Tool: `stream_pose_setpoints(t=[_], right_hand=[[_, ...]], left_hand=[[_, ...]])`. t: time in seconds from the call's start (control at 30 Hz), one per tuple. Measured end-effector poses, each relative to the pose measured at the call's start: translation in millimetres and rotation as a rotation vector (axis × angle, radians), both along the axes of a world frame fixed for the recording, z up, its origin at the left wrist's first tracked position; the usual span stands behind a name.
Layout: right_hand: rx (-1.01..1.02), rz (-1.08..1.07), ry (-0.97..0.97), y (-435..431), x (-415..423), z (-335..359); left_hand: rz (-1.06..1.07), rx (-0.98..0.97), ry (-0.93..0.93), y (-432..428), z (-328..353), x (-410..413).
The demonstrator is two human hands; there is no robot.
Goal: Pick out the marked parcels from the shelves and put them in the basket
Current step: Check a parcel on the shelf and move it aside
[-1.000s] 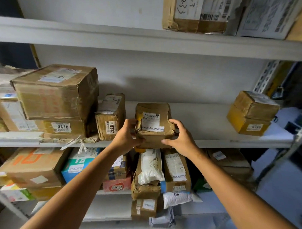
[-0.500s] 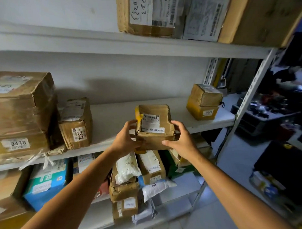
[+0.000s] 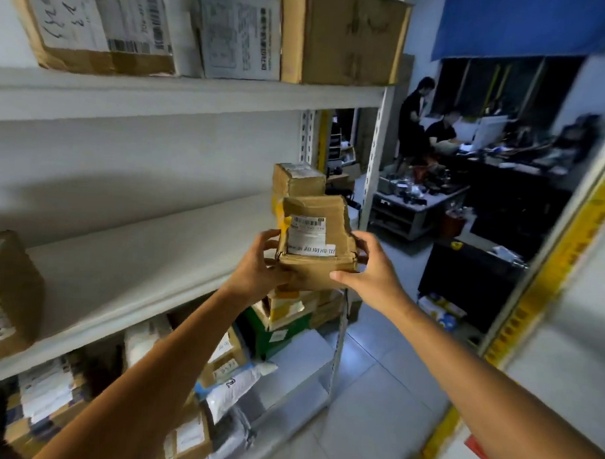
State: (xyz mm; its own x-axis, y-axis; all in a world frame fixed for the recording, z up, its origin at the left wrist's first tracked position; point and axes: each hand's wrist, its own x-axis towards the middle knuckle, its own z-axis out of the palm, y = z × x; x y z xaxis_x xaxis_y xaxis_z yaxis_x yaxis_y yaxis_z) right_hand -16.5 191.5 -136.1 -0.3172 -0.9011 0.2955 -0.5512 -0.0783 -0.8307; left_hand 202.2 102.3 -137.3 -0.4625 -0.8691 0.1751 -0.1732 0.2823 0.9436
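A small crumpled brown cardboard parcel (image 3: 314, 243) with a white barcode label and a yellow tag hangs in the air in front of the middle shelf (image 3: 149, 258). My left hand (image 3: 258, 265) grips its left side, and my right hand (image 3: 364, 272) grips its right side and lower front edge. Both arms stretch out from the lower part of the view. No basket is in view.
Another brown parcel (image 3: 297, 181) stands at the shelf's right end, and one numbered 0332 (image 3: 3, 301) at the far left. Large boxes (image 3: 338, 35) fill the top shelf, several parcels the lower shelves. Two people (image 3: 425, 123) are at desks beyond; tiled floor lies at right.
The parcel, held by both hands, has come off the shelf and swung right with my view. The shelf's right end and the room beyond are now in sight.
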Motion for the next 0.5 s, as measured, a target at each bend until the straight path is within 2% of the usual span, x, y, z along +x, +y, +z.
stream_pose_setpoints(t=[0.27, 0.5], right_hand=[[-0.032, -0.312, 0.043, 46.7, -39.2, -5.1], [-0.113, -0.606, -0.011, 106.0, -0.8, -18.3]], left_hand=[[-0.369, 0.020, 0.084, -19.7, -11.7, -77.5], [-0.685, -0.071, 0.038, -16.7, -20.7, -107.9]])
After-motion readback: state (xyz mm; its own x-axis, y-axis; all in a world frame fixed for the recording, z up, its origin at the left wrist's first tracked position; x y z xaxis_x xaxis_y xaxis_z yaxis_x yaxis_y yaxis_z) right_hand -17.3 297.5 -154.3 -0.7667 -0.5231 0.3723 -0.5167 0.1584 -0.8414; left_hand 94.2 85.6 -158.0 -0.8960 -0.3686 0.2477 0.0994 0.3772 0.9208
